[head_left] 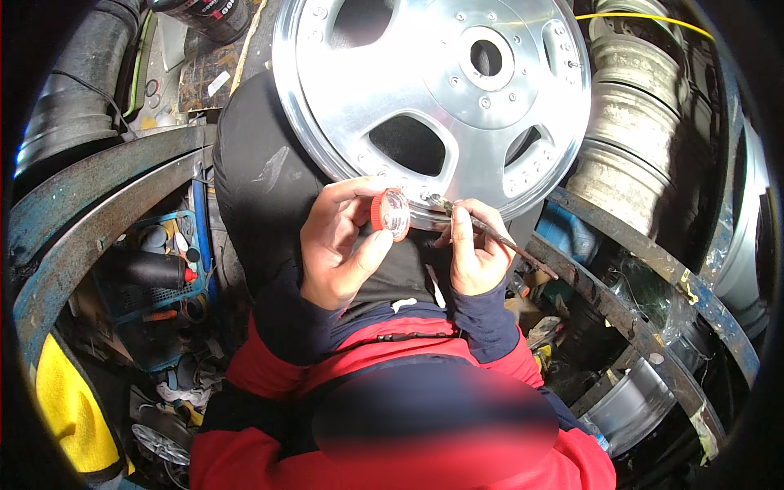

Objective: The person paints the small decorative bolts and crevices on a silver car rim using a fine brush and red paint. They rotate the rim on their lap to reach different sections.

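A polished silver wheel rim [483, 122] leans across my dark-trousered legs, its hub hole and spoke windows facing up. My left hand [336, 249] pinches a small clear jar with a red ribbed edge [395, 216] between thumb and fingers, just in front of the wheel's near lip. Closed round a thin, dark-handled brush [523, 251], my right hand [478, 255] sits to the right of the jar. The brush's tip points left, close to the wheel's bolted edge; whether it touches the metal I cannot tell. What the jar contains is not clear.
Curved metal bars [90, 184] flank me on the left, with another metal bar [645, 245] at right. Several worn rims [629, 122] are stacked at right. A blue basket [135, 302] holds a black bottle [147, 269]. A black container [214, 18] stands far left; a yellow cloth [69, 408] hangs near left.
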Demonstrator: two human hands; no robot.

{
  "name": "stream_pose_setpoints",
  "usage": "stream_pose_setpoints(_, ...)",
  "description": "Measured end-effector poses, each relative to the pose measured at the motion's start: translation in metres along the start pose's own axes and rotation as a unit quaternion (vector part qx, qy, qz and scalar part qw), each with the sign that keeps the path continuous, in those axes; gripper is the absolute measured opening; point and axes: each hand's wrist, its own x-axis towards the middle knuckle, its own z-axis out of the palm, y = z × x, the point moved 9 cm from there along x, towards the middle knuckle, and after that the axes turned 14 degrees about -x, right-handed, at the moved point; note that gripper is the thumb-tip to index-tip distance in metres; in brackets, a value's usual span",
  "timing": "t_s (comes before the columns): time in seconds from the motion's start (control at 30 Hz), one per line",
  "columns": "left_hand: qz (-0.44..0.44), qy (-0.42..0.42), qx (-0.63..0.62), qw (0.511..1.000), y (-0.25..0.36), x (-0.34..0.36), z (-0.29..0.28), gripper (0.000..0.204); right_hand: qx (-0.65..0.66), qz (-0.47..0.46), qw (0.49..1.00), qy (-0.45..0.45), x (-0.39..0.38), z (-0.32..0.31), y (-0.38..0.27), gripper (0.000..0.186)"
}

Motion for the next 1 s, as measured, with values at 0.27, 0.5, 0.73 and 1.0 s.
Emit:
stream_pose_setpoints(0.27,0.006,-0.005,0.013,1.0,0.0008,0.0001,-0.0013,0.043,-0.01,-0.002,1.0,-0.014,-0.0006,0.0008,0.0028,0.01)
stream_pose_setpoints(0.5,0.012,-0.004,0.018,1.0,0.0029,0.0015,0.0008,0.042,-0.009,-0.003,1.0,-0.003,0.0007,-0.0006,0.0045,0.01)
stream_pose_setpoints(0.73,0.001,-0.004,0.004,1.0,0.0017,0.0004,0.0003,0.043,-0.002,-0.004,1.0,-0.007,-0.0014,-0.0011,0.0037,0.01)
stream_pose_setpoints(1.0,0.003,0.003,0.008,1.0,0.0011,0.0001,-0.0013,0.043,0.004,0.008,1.0,-0.014,-0.0006,-0.0002,0.0014,0.011)
